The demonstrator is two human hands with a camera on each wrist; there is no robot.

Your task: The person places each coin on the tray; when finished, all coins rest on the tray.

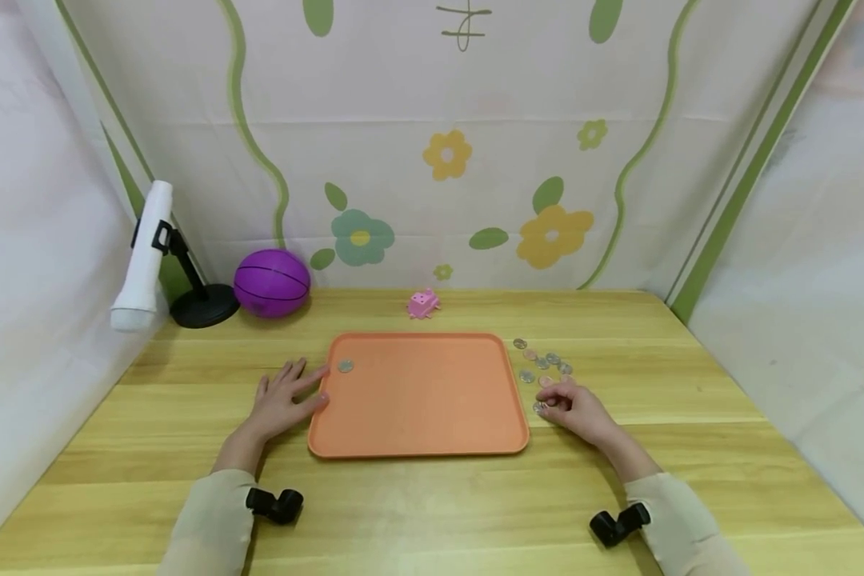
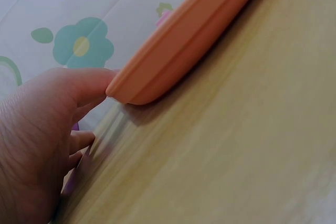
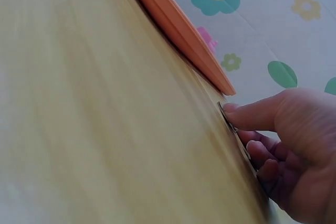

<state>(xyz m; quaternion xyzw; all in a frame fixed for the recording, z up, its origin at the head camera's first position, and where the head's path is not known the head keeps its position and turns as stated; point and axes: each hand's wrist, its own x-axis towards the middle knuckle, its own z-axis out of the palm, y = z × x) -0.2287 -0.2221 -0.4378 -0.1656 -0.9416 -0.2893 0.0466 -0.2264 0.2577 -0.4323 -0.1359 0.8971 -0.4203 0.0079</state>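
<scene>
An orange tray lies on the wooden table with one silver coin near its upper left corner. My left hand rests at the tray's left edge, fingers spread, thumb and index finger touching the rim. To the right of the tray, my right hand is low over the table, pinching a silver coin between thumb and fingers. In the right wrist view that coin shows edge-on beneath the thumb. Several silver and copper coins lie scattered just beyond this hand.
Behind the tray sits a small pink toy. A purple ball and a white flashlight-shaped object on a black stand occupy the back left. Flower-printed cloth closes off the table's back and sides.
</scene>
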